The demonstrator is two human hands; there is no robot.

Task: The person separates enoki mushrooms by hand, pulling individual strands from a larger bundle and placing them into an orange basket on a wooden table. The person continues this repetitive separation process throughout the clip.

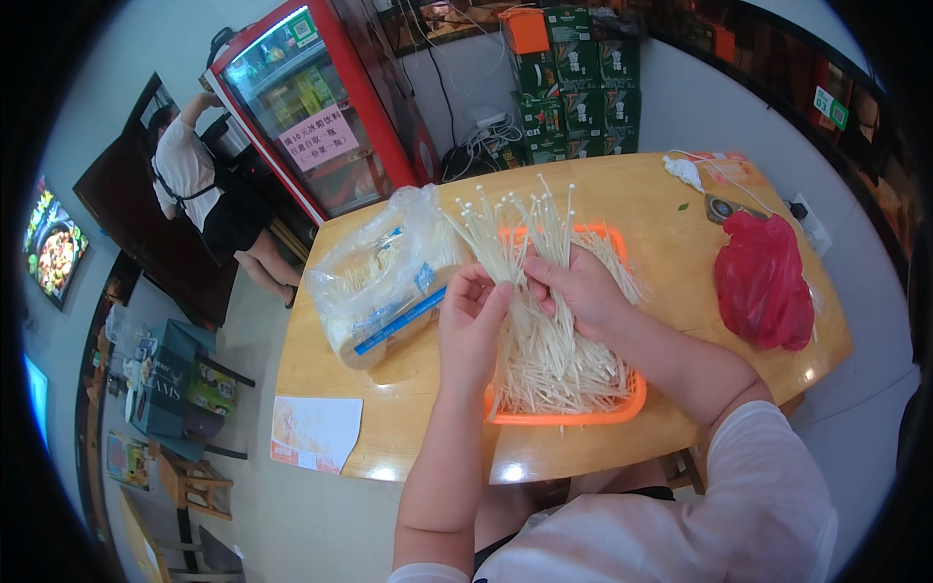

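Both my hands grip enoki mushrooms above an orange plastic basket [565, 418]. My left hand [472, 306] pinches one bunch of enoki [481, 233], its caps pointing up and away from me. Against it, my right hand [576, 288] is closed around a second bunch of enoki [550, 218], thumb across the stems. Loose enoki stems [561, 379] are heaped in the basket below, and some hang over its right rim. Left of the basket lies a clear plastic bag [379, 277] with blue print, holding more enoki. Some stems are hidden behind my fingers.
On the wooden table's [678, 262] right side sit a red plastic bag [762, 284] and a dark device [729, 208]. A sheet of paper [317, 433] lies front left. Beyond stand a red-framed drinks fridge [313, 109], stacked green cartons [576, 87] and a person [193, 167].
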